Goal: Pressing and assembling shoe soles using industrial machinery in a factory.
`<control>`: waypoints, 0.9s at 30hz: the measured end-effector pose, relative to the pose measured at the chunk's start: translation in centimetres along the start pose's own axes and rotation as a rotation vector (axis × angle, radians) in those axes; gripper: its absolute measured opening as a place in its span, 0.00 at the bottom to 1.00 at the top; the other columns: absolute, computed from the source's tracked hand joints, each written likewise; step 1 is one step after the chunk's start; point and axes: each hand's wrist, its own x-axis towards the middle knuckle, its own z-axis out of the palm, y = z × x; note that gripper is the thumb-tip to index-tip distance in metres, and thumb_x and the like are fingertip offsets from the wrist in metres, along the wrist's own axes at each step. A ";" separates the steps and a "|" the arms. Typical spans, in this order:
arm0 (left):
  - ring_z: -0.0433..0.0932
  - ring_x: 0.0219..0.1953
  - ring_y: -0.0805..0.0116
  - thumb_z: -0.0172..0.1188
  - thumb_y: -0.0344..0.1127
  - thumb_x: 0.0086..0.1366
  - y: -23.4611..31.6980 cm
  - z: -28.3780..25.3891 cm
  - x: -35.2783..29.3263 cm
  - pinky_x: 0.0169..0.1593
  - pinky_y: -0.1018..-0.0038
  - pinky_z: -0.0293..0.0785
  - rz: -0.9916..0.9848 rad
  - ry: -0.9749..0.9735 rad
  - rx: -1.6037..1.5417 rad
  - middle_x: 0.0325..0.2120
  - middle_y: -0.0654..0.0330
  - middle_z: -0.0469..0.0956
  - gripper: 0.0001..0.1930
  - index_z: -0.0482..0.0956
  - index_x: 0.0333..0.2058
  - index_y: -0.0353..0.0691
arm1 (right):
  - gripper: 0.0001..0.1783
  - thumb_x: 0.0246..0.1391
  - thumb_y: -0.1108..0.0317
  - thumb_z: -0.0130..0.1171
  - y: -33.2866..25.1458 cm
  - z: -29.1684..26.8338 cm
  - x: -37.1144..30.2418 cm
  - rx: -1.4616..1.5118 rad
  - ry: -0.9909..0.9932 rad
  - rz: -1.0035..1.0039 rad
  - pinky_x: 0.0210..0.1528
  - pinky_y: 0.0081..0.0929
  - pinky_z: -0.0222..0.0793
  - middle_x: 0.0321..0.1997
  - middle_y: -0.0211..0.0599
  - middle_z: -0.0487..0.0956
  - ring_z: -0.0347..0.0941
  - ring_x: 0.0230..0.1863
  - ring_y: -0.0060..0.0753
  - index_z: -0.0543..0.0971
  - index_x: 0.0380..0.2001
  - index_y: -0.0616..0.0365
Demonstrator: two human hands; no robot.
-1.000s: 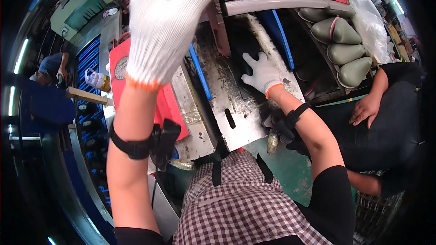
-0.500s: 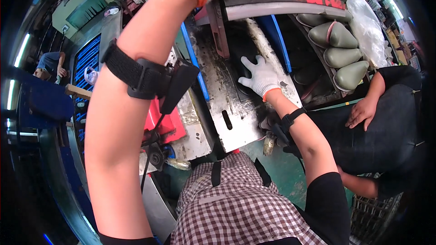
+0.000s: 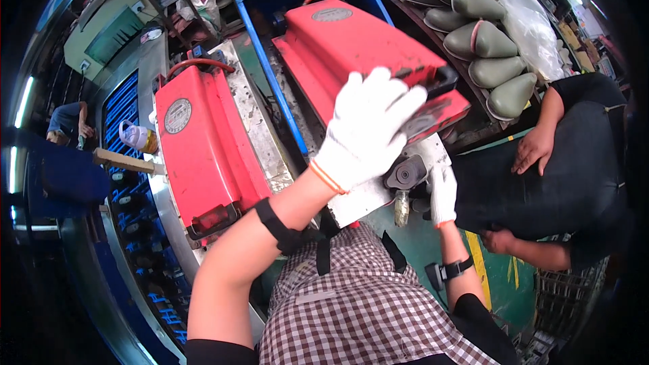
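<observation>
My left hand (image 3: 368, 128), in a white knitted glove, lies over the front end of the red machine cover (image 3: 362, 44), near its black front handle (image 3: 443, 81). Its fingers are stretched out and slightly apart. Lower right, my right hand (image 3: 444, 195), gloved too, is at the right edge of the pale metal plate (image 3: 362, 196). Its fingers look extended, though their tips are hard to make out. Between the hands is a dark round knob (image 3: 407, 174) with a wrapped handle (image 3: 401, 208) below it. The cover hides the machine's inside.
A second red cover (image 3: 206, 142) is at the left, with a bottle (image 3: 138, 136) beside it. Blue side panels (image 3: 277, 84) frame the machine. Olive-green shoe lasts (image 3: 490, 40) and a clear plastic bag (image 3: 531, 27) fill the right rack. A co-worker in dark clothes (image 3: 541, 162) sits close by at right.
The raised red cover has come down over the machine, with my left hand moving down toward me. My right hand has withdrawn from inside the machine to the plate's right edge.
</observation>
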 end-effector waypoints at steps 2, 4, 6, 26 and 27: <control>0.75 0.45 0.52 0.66 0.31 0.42 0.4 2.5 -2.7 0.42 0.56 0.67 0.032 -0.021 0.049 0.41 0.56 0.74 0.31 0.78 0.51 0.40 | 0.21 0.72 0.50 0.53 1.9 0.0 -3.3 0.146 -0.095 0.241 0.30 0.19 0.67 0.27 0.26 0.77 0.71 0.28 0.17 0.75 0.31 0.56; 0.75 0.47 0.53 0.65 0.30 0.44 -0.1 5.3 -6.3 0.44 0.55 0.69 0.099 0.076 0.049 0.44 0.57 0.74 0.30 0.78 0.51 0.42 | 0.22 0.72 0.47 0.50 1.9 0.5 -5.8 0.138 -0.216 0.404 0.27 0.23 0.71 0.29 0.28 0.78 0.74 0.28 0.19 0.77 0.37 0.56; 0.75 0.49 0.52 0.65 0.29 0.44 -0.4 8.0 -9.5 0.46 0.54 0.70 0.109 0.106 0.089 0.46 0.58 0.74 0.30 0.78 0.52 0.44 | 0.23 0.73 0.45 0.48 0.2 1.6 -7.4 0.220 -0.252 0.493 0.27 0.26 0.72 0.30 0.31 0.79 0.74 0.27 0.23 0.77 0.40 0.55; 0.72 0.55 0.53 0.65 0.27 0.46 -1.6 11.6 -13.5 0.47 0.52 0.70 0.159 0.018 0.071 0.52 0.60 0.71 0.32 0.79 0.54 0.52 | 0.19 0.69 0.54 0.53 4.1 2.0 2.5 -0.051 0.468 -0.031 0.47 0.41 0.73 0.39 0.45 0.84 0.81 0.42 0.41 0.81 0.46 0.61; 0.72 0.55 0.53 0.65 0.27 0.46 -1.6 11.7 -13.6 0.48 0.52 0.70 0.154 0.016 0.072 0.52 0.60 0.71 0.31 0.79 0.54 0.52 | 0.18 0.69 0.55 0.53 2.6 2.4 3.5 -0.164 0.473 -0.019 0.48 0.42 0.74 0.42 0.47 0.84 0.81 0.45 0.46 0.81 0.45 0.59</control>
